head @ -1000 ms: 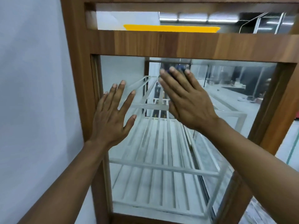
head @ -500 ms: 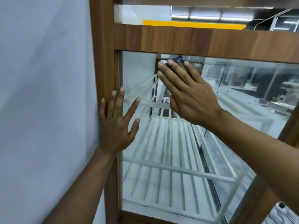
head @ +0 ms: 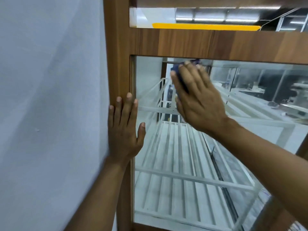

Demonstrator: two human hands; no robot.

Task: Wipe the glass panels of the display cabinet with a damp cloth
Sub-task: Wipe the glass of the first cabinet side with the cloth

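A wooden-framed display cabinet fills the view, with a large glass panel below a wooden crossbar. My right hand lies flat with straight fingers on the upper part of the glass, pressing a dark blue cloth against it; only the cloth's edge shows past my fingertips, just under the crossbar. My left hand rests flat with fingers spread on the frame's left upright, its thumb over the glass edge.
A pale wall adjoins the cabinet on the left. White slatted racks show behind the glass. A smaller glass pane sits above the crossbar, with a yellow strip visible through it.
My right hand and the cloth slid up toward the crossbar. My left hand moved off the glass onto the left upright. The view shifted left.
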